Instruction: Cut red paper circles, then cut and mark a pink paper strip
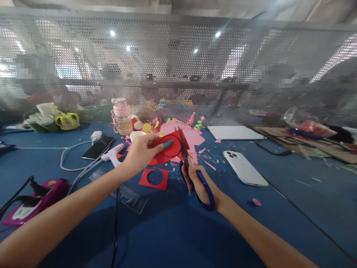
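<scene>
My left hand (pixel 143 150) holds a red paper sheet (pixel 171 149) with a black circle drawn on it, thumb on top. My right hand (pixel 199 182) grips blue-handled scissors (pixel 185 160), whose blades point up and away into the right edge of the red sheet. Both are raised a little above the blue table (pixel 178 230). Below the hands lies a red square (pixel 154 178) with a round hole cut out of it.
Pink paper and scraps (pixel 184 132) lie behind the hands. A white phone (pixel 245 168) lies to the right, a black phone (pixel 98 147) and white glue gun (pixel 113 153) to the left, a clear ruler (pixel 131 197) near me. A pink bottle (pixel 122 118) stands before the perforated screen.
</scene>
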A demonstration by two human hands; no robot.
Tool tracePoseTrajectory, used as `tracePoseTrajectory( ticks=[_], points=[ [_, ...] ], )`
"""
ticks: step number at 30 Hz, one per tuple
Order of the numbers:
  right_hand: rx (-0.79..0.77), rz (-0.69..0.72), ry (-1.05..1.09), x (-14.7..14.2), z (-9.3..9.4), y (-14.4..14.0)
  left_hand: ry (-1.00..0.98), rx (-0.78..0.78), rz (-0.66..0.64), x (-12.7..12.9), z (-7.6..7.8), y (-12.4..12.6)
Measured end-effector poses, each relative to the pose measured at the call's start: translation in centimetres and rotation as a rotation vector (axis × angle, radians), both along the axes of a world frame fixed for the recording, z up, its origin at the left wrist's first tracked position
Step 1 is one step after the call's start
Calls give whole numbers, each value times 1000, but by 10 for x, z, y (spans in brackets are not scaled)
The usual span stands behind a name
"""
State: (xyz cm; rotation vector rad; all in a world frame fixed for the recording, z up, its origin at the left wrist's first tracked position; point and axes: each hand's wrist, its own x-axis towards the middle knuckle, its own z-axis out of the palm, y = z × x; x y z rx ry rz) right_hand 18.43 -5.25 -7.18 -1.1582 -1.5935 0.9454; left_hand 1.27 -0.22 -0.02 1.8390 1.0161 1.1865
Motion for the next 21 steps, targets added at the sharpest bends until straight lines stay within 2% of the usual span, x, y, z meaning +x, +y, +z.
tracePoseTrajectory(
  ticks=[9,21],
  points=[
    [91,58,4,3,-5,3,89,3,-73,-5,-4,6],
    [44,26,19,1,-5,2,75,-32,-107,-6,-5,6]
  ],
)
